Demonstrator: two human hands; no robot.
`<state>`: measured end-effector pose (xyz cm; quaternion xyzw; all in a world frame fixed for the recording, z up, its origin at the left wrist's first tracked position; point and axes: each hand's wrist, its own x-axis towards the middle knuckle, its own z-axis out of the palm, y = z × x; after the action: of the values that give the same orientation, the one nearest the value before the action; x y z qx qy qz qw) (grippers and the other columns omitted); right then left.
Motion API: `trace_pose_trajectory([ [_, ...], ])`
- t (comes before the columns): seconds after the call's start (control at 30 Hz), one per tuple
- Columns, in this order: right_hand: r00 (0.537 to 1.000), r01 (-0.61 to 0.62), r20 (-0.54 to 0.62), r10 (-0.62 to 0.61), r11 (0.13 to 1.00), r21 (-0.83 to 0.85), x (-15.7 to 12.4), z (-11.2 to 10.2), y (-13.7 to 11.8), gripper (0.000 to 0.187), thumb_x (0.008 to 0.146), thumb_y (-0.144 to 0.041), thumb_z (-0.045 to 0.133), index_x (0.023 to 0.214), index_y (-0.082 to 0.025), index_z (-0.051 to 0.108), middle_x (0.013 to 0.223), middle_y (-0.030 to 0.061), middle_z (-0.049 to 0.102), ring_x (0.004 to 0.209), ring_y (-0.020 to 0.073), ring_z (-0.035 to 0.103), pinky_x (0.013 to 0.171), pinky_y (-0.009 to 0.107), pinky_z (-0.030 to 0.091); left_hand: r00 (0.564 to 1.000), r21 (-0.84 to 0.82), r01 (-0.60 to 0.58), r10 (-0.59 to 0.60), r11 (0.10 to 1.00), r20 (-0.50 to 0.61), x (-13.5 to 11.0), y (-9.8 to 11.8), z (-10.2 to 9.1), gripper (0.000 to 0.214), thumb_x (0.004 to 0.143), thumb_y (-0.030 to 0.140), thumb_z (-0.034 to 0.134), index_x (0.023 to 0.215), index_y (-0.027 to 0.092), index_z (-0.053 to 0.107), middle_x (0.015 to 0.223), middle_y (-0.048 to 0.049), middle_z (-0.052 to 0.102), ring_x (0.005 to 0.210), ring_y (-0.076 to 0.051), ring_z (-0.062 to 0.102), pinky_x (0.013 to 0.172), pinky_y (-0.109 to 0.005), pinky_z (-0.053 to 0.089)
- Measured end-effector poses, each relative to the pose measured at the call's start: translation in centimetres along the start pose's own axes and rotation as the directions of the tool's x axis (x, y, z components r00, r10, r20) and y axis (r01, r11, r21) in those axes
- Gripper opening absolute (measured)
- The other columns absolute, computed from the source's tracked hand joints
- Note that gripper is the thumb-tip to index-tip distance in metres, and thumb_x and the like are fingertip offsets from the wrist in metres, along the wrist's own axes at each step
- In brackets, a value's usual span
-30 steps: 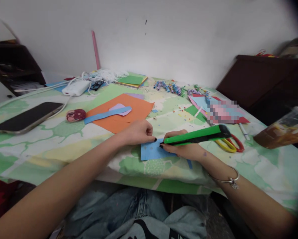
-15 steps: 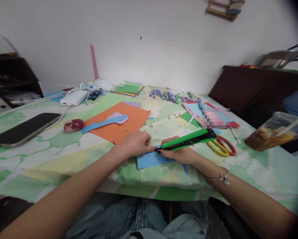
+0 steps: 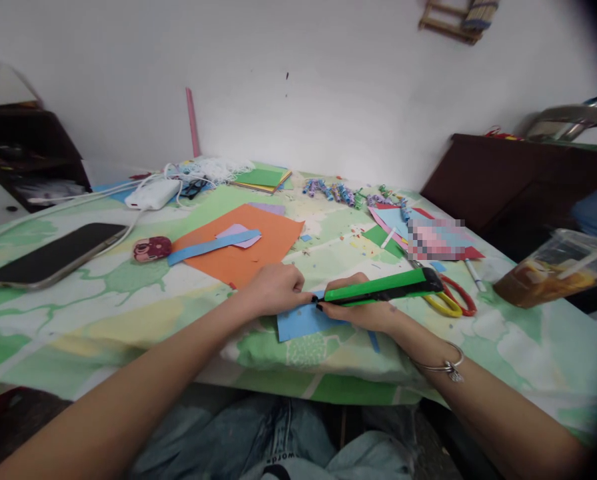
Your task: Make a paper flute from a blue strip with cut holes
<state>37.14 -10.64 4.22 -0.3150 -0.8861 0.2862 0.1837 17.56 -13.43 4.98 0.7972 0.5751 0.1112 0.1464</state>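
Green-patterned cloth [image 3: 103, 313] covers a craft table where a blue paper [image 3: 301, 323] lies at the near edge under both hands. The left hand [image 3: 276, 288] pins it with curled fingertips, while the right hand [image 3: 366, 315] is closed around a green utility knife [image 3: 383, 289], its tip on the sheet. At far right, a clear plastic cup [image 3: 553, 257] holds a brown drink and a straw, well apart from the yellow-and-red scissors [image 3: 451, 301] beside the knife.

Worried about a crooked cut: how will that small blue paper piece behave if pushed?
The blue paper piece looks thin and flat, so probably light, floppy and apt to slide on the tablecloth. The left hand pressing on it likely steadies it against the green cutter in the right hand.
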Motion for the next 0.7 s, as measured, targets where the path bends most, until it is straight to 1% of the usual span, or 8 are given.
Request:
trace_pose_trajectory([
  [0.13, 0.999, 0.038, -0.009, -0.037, 0.999, 0.013, 0.0, 0.0, 0.1, 0.023, 0.076, -0.027, 0.059, 0.057, -0.015, 0.052, 0.052, -0.0046, 0.044, 0.051, 0.007, 0.037, 0.047, 0.019, 0.03, 1.0, -0.072, -0.011, 0.013, 0.997, 0.02, -0.2, 0.0, -0.1, 0.04, 0.079, 0.045, 0.045, 0.05, 0.019, 0.036, 0.048, 0.0023, 0.037, 0.049, -0.012, 0.038, 0.048, -0.026, 0.02],
  [0.27, 0.999, -0.01, -0.034, 0.014, 0.993, 0.115, -0.1, -0.2, -0.2, 0.026, 0.078, -0.029, 0.057, 0.057, -0.016, 0.052, 0.051, -0.0043, 0.045, 0.048, 0.0074, 0.038, 0.045, 0.02, 0.03, 1.0, -0.149, -0.013, 0.015, 0.989, 0.016, -0.3, 0.3, -0.1, 0.024, 0.078, 0.038, 0.048, 0.065, 0.019, 0.051, 0.059, 0.0011, 0.051, 0.056, -0.013, 0.046, 0.05, -0.025, 0.026],
  [0.37, 0.987, -0.055, -0.138, 0.084, 0.977, 0.206, -0.2, -0.6, -0.6, 0.031, 0.082, -0.032, 0.055, 0.055, -0.017, 0.048, 0.049, -0.0044, 0.045, 0.045, 0.0077, 0.041, 0.044, 0.021, 0.031, 0.999, -0.216, -0.03, 0.034, 0.976, 0.015, -0.3, 0.6, -0.1, 0.017, 0.078, 0.034, 0.049, 0.076, 0.019, 0.055, 0.066, 0.0006, 0.055, 0.061, -0.014, 0.05, 0.053, -0.024, 0.031],
  [0.43, 0.961, -0.064, -0.243, 0.131, 0.962, 0.266, -0.4, -1.0, -0.6, 0.033, 0.083, -0.035, 0.055, 0.056, -0.018, 0.048, 0.048, -0.0046, 0.044, 0.043, 0.0082, 0.041, 0.044, 0.022, 0.032, 0.999, -0.257, -0.038, 0.038, 0.966, -0.005, -0.4, 0.6, -0.1, 0.017, 0.081, 0.034, 0.047, 0.078, 0.019, 0.053, 0.068, 0.0007, 0.054, 0.063, -0.013, 0.05, 0.055, -0.023, 0.034],
  [0.5, 0.914, -0.038, -0.376, 0.151, 0.955, 0.293, -0.5, -1.3, -0.5, 0.034, 0.084, -0.037, 0.054, 0.056, -0.019, 0.049, 0.048, -0.0045, 0.043, 0.044, 0.0091, 0.042, 0.047, 0.024, 0.034, 0.998, -0.318, -0.042, 0.026, 0.947, -0.053, -0.4, 0.6, -0.1, 0.017, 0.084, 0.034, 0.043, 0.081, 0.019, 0.05, 0.07, 0.0015, 0.052, 0.063, -0.012, 0.048, 0.055, -0.023, 0.036],
  [0.57, 0.833, 0.02, -0.532, 0.151, 0.953, 0.303, -0.4, -1.6, -0.3, 0.03, 0.083, -0.037, 0.055, 0.059, -0.019, 0.051, 0.054, -0.0031, 0.047, 0.052, 0.0107, 0.046, 0.055, 0.025, 0.038, 0.989, -0.451, -0.05, -0.018, 0.891, -0.146, -0.4, 0.5, 0.0, 0.016, 0.085, 0.034, 0.042, 0.083, 0.02, 0.047, 0.07, 0.0027, 0.049, 0.061, -0.011, 0.046, 0.053, -0.022, 0.035],
  [0.63, 0.724, 0.082, -0.666, 0.18, 0.936, 0.342, -0.3, -1.7, 0.1, 0.02, 0.079, -0.034, 0.059, 0.065, -0.02, 0.055, 0.071, -0.0003, 0.055, 0.068, 0.0133, 0.052, 0.065, 0.026, 0.042, 0.964, -0.642, -0.087, -0.099, 0.762, -0.248, -0.4, 0.7, -0.1, 0.013, 0.084, 0.033, 0.045, 0.082, 0.02, 0.045, 0.067, 0.0043, 0.046, 0.058, -0.009, 0.043, 0.05, -0.02, 0.034],
  [0.7, 0.658, 0.097, -0.71, 0.249, 0.908, 0.408, -0.1, -1.7, 0.5, 0.014, 0.074, -0.03, 0.06, 0.065, -0.02, 0.055, 0.09, 0.0018, 0.057, 0.084, 0.015, 0.053, 0.071, 0.025, 0.042, 0.934, -0.791, -0.144, -0.182, 0.594, -0.307, -0.4, 0.9, -0.2, 0.012, 0.083, 0.03, 0.047, 0.081, 0.02, 0.043, 0.064, 0.0056, 0.043, 0.054, -0.008, 0.041, 0.047, -0.019, 0.032],
])
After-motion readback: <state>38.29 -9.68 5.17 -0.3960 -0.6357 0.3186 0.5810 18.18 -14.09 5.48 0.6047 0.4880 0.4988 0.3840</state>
